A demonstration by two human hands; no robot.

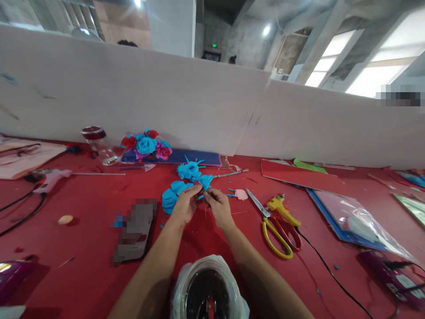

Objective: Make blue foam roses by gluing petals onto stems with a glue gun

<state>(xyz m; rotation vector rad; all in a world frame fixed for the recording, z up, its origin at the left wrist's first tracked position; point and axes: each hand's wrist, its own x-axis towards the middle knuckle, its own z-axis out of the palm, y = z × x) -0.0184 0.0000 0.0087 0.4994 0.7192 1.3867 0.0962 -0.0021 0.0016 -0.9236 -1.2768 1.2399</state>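
Observation:
Between my two hands is a blue paper flower [206, 180] with a thin stem pointing down. My left hand [187, 204] pinches at its base from the left. The fingers of my right hand [217, 206] close on the same flower base from the right. Just behind lie more blue paper flowers [190, 170], with narrow strips sticking up. A pile of blue paper petals [170, 200] rests to the left of my left hand. Exactly how the fingertips grip the stem is partly hidden.
Scissors [278, 235] and a yellow glue gun [283, 210] lie right, a phone [134, 235] left. A jar [189, 270] stands in front of me. Behind are a flower bunch [146, 145], a glass bottle [105, 153] and a white partition [166, 97]. A pink glue gun [56, 180] lies far left.

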